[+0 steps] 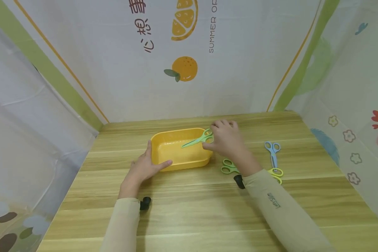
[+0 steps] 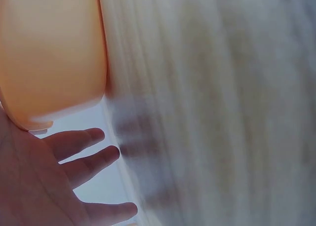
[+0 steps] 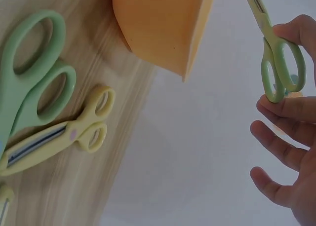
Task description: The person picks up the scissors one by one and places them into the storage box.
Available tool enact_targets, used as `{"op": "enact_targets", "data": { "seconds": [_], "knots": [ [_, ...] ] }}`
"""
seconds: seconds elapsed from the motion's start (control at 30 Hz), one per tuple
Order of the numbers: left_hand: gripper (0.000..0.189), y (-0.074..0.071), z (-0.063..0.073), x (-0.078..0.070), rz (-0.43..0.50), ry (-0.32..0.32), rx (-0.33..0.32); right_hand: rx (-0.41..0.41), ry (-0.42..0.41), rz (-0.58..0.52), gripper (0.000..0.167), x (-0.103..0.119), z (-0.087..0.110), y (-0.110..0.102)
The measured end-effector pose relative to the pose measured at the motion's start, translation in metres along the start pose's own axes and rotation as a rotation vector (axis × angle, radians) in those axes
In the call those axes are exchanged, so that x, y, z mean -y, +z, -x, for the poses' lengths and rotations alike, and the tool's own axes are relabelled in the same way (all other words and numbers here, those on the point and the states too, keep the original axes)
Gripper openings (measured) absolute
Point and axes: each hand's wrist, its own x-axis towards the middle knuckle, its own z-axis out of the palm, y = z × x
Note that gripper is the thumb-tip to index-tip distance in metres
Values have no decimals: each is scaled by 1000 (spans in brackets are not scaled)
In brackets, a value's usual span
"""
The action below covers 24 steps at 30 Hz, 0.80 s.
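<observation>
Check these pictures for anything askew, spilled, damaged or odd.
Only the white printed cloth backdrop looks odd: its lettering runs sideways, as if hung turned. Nothing looks spilled or damaged: the yellow rectangular plastic tray sits upright, and the right hand pinches light-green plastic scissors over it.

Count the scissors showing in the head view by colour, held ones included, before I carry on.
Green: 2 (green scissors held in the right hand; second green pair on the table)
Blue: 1 (blue pair)
Yellow: 1 (yellow pair, partly hidden)
Total: 4
</observation>
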Motion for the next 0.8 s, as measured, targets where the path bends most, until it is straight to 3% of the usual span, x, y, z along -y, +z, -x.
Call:
{"op": "enact_targets", "data": {
  "seconds": [0.37, 0.8],
  "knots": [
    [141, 2, 0, 1, 45, 6, 5, 106, -41, 3, 77, 19, -8, 19],
    [141, 3, -1, 3, 82, 23, 3, 75, -92, -21, 68, 26, -7, 44]
  ]
}}
